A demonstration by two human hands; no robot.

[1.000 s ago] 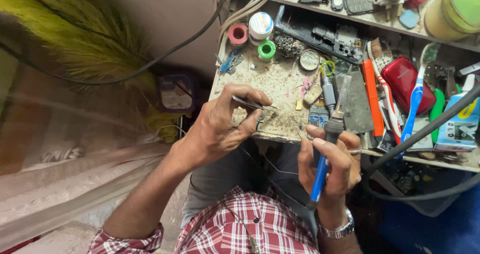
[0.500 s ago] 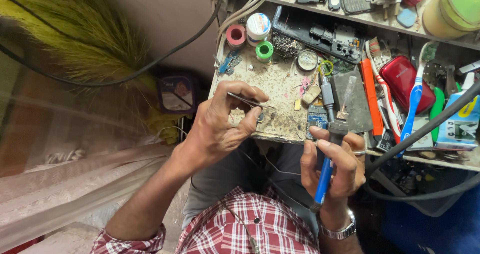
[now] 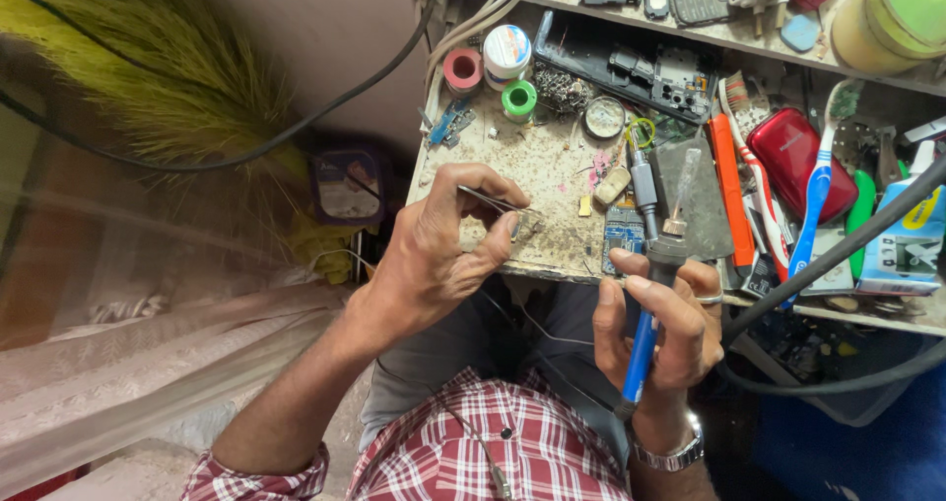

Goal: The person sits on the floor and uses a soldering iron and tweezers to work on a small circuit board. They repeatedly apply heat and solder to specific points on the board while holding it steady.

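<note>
My left hand (image 3: 439, 255) pinches thin metal tweezers (image 3: 498, 203) over the dirty workbench (image 3: 537, 166), their tips near a small part at the bench's front edge. My right hand (image 3: 665, 329) grips a blue-handled soldering iron (image 3: 650, 304) upright, its tip pointing toward the back of the bench. A small blue circuit board (image 3: 623, 233) lies on the bench just left of the iron's barrel, between my two hands.
Tape rolls (image 3: 463, 67) and a green spool (image 3: 518, 97) stand at the bench's back left. Toothbrushes (image 3: 818, 196), an orange tool (image 3: 727, 191) and a red case (image 3: 800, 156) crowd the right. A shelf (image 3: 709, 23) above holds parts. Black cables (image 3: 838, 255) cross at right.
My left hand with the tweezers has shifted slightly down and right toward the bench edge. My right hand has lowered the soldering iron a little.
</note>
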